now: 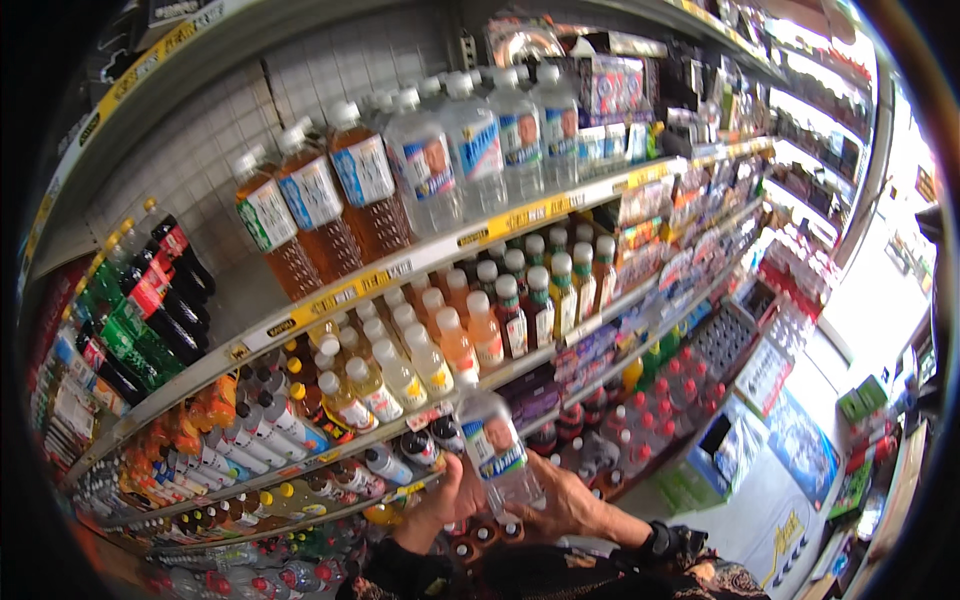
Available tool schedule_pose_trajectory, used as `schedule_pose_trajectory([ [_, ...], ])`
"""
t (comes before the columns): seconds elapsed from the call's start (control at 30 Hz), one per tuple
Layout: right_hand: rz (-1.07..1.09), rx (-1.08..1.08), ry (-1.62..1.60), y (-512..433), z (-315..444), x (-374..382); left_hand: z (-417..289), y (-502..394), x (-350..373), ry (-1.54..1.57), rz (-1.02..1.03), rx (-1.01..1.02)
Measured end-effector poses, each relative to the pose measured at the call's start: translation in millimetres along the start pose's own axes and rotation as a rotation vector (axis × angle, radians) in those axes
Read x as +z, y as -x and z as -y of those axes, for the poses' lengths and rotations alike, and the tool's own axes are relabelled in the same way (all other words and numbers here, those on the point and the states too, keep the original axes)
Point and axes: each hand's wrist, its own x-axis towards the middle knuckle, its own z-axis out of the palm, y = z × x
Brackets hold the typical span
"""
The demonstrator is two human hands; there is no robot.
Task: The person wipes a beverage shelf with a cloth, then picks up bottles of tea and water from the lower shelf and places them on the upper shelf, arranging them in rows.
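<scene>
Before the shelves, a clear plastic bottle [489, 450] with a white cap and a printed label is tilted slightly, its cap end up and away from me. My right hand [566, 496] grips its right side and lower end. At the bottle's left is my left hand [448, 495], thumb raised and fingers partly hidden behind the bottle. Similar clear bottles [469, 142] stand in a group on the upper shelf. To their left are large bottles of amber liquid [367, 184] with pale labels.
Small juice bottles [382, 371] line the shelf below. Dark cola bottles [161, 292] stand at the far left. Along the shelf's front runs a yellow-and-white price strip [375, 281]. At lower right, an opened carton [697, 465] and packs of red-capped bottles [660, 405] are on the floor.
</scene>
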Motion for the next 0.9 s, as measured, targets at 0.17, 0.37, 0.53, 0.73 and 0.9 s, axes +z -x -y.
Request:
schedule_pose_trajectory([
  [0.17, 0.099, -0.008, 0.010, -2.5, -14.6, -20.2, 17.3, -7.3, 15.8, 0.007, -0.093, 0.152],
  [0.37, 0.182, 0.015, -0.017, 5.2, -33.2, -21.2, 23.0, -3.4, 34.0, 0.059, -0.166, 0.065],
  [0.53, 0.131, -0.021, -0.053, 24.7, -36.5, -23.2, 27.5, -6.6, 47.4, 0.039, -0.155, 0.022],
  [0.73, 0.114, -0.016, -0.041, 47.4, -20.2, -21.5, 35.5, 3.7, 56.7, -0.006, -0.136, 0.032],
  [0.9, 0.047, -0.007, 0.021, 67.2, -6.7, -3.1, 42.4, 22.0, 58.3, -0.111, -0.137, 0.039],
])
